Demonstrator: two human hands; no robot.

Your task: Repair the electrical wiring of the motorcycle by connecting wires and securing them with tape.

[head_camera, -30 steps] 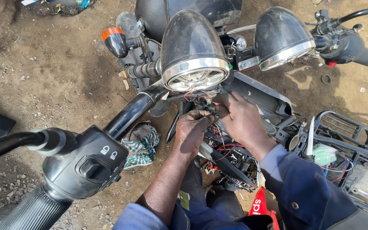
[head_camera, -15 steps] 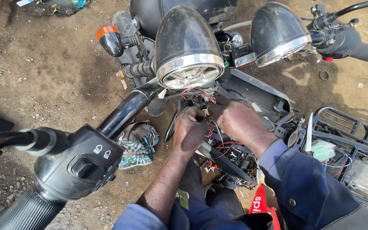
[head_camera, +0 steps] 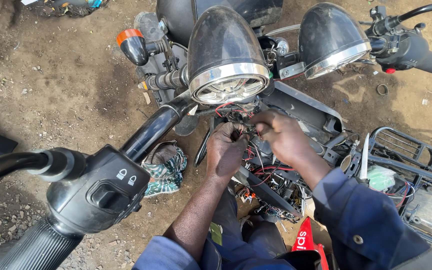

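While I look down from my head camera, my left hand (head_camera: 228, 150) and my right hand (head_camera: 281, 136) sit close together, fingertips nearly meeting, just under the round chrome-rimmed black headlamp (head_camera: 226, 55). Both pinch into the tangle of thin red and black wires (head_camera: 246, 122) that spills out behind the lamp; I cannot tell exactly which strand each one grips, as my fingers hide it. Room is tight here: the headlamp's rim hangs right above my knuckles, the black tubular handlebar (head_camera: 151, 131) crosses just left of my left wrist, and a dark plastic fairing panel (head_camera: 301, 107) closes in behind my right hand. More loose wiring runs down below my palms towards my blue overall sleeves (head_camera: 356, 220). Nearer me on the left, the black switch housing with its ribbed rubber grip (head_camera: 96, 192) fills the corner. Open bare dirt ground (head_camera: 56, 85) lies well off to the left, and a black metal rack (head_camera: 401, 150) stands off to the right.
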